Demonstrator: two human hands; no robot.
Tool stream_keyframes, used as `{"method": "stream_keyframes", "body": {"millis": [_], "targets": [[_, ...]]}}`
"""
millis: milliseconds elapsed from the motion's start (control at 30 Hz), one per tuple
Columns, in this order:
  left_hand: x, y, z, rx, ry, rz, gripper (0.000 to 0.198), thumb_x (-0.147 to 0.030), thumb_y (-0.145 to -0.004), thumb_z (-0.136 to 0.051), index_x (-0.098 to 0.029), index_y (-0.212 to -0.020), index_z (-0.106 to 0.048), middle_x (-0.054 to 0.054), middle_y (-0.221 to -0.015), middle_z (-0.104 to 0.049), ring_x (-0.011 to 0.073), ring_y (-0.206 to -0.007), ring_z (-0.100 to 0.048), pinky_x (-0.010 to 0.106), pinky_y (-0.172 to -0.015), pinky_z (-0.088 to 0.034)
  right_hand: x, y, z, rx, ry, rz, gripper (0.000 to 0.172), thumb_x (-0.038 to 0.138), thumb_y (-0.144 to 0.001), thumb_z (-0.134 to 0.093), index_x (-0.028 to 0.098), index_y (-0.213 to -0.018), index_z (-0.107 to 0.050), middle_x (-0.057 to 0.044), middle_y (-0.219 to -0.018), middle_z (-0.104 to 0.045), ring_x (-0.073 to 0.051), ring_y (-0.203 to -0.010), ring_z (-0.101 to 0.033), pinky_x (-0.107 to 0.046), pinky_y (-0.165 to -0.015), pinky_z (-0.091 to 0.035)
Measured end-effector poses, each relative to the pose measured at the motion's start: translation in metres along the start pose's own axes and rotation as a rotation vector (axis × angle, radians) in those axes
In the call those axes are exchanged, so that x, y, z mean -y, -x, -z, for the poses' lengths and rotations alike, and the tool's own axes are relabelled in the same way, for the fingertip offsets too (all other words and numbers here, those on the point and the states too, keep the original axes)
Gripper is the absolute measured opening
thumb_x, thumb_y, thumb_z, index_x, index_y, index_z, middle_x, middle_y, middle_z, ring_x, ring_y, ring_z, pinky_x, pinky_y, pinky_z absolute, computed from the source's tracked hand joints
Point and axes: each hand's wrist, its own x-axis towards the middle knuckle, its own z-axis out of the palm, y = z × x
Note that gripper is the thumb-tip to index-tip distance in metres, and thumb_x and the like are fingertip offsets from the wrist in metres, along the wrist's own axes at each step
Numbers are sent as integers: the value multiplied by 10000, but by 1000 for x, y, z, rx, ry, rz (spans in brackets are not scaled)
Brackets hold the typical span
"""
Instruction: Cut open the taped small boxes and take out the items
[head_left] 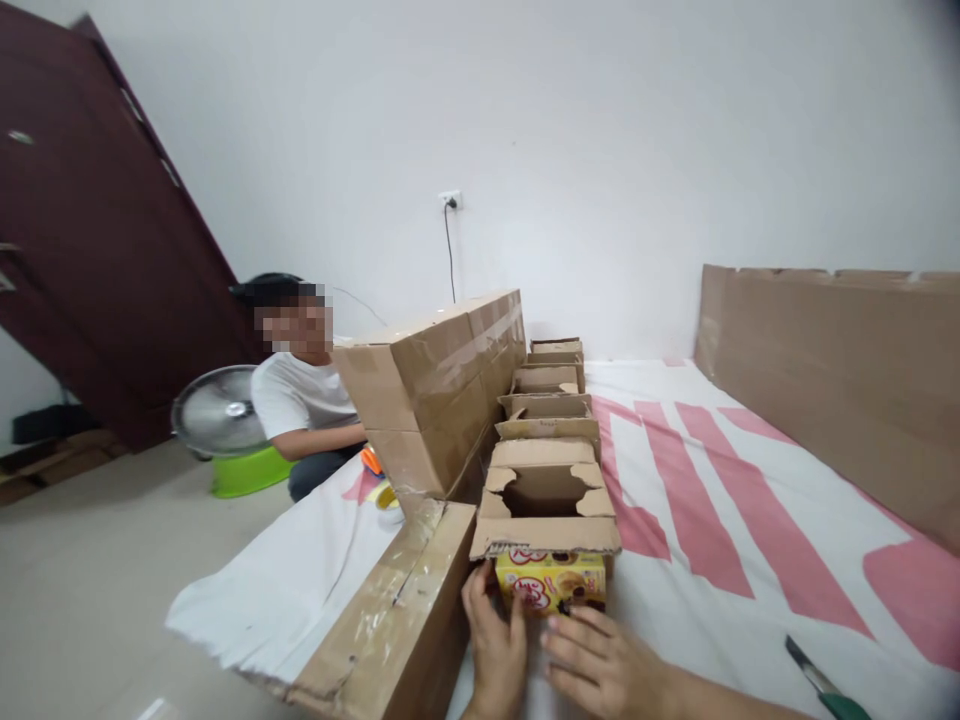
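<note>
A yellow snack box (551, 582) with red lettering sits under the torn front edge of an open cardboard box (544, 530). At its left front corner is my left hand (496, 635), fingers apart, its fingertips near the cardboard edge. My right hand (600, 655) rests its spread fingertips along the lower front of the yellow box. Neither hand is wrapped round anything. Behind, more open cardboard boxes (547, 408) run in a row toward the wall.
Taped cartons (450, 390) stand left of the row, with a long low carton (390, 610) nearer. A utility knife (821, 680) lies at right on the pink-striped cloth (712, 500). A tall cardboard panel (825, 370) stands farther right. A person (307, 400) sits beside a fan (217, 410).
</note>
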Motion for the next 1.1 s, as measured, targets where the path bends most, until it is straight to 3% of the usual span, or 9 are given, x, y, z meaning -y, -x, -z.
{"method": "stream_keyframes", "body": {"millis": [100, 400, 600, 833, 967, 1100], "targets": [[4, -1, 2, 15, 82, 18, 401, -348, -921, -457, -158, -1270, -402, 170, -1249, -490, 269, -1168, -524, 476, -978, -468, -9, -22, -9, 65, 97, -92, 605, 214, -892, -451, 155, -1482, -331, -104, -1525, -336, -234, -1405, -328, -392, -1112, -301], [5, 1, 2, 81, 17, -16, 419, -317, -885, -497, -181, -1272, -410, 167, -1335, -406, 279, -1241, -472, 484, -1002, -446, -34, -45, -25, 126, 152, -155, 568, 177, -864, -435, 148, -1431, -435, -74, -1510, -386, -224, -1380, -349, -356, -1108, -233], [3, 3, 1, 141, -23, -38, 373, -246, -893, -462, -177, -1258, -423, 171, -1363, -374, 278, -1267, -450, 497, -1006, -441, -70, -59, -29, 128, 174, -219, 530, 180, -889, -424, 134, -1416, -455, -87, -1520, -373, -243, -1395, -322, -394, -1098, -259], [1, 3, -1, 248, -20, -104, 290, -178, -867, -449, -162, -1147, -521, 167, -1278, -473, 280, -1243, -480, 521, -1018, -421, -114, -91, -26, 124, 79, -592, 524, 278, -922, -408, 106, -1414, -453, -105, -1537, -337, -257, -1448, -201, -432, -1181, -114], [-2, -1, -2, 306, -19, -150, 236, -127, -837, -440, -166, -1039, -557, 146, -1174, -540, 256, -1151, -544, 483, -972, -468, -112, -91, -30, 129, 65, -747, 554, 351, -947, -358, 83, -1428, -421, -131, -1552, -296, -279, -1456, -169, -474, -1162, -161], [-2, -7, -4, 331, -63, -215, 210, -99, -796, -438, -169, -952, -561, 126, -1080, -576, 239, -1075, -579, 436, -926, -506, -95, -73, -29, 196, 2, -792, 663, 512, -939, -345, 126, -1477, -341, -126, -1568, -251, -284, -1452, -187, -478, -1158, -166]]}}
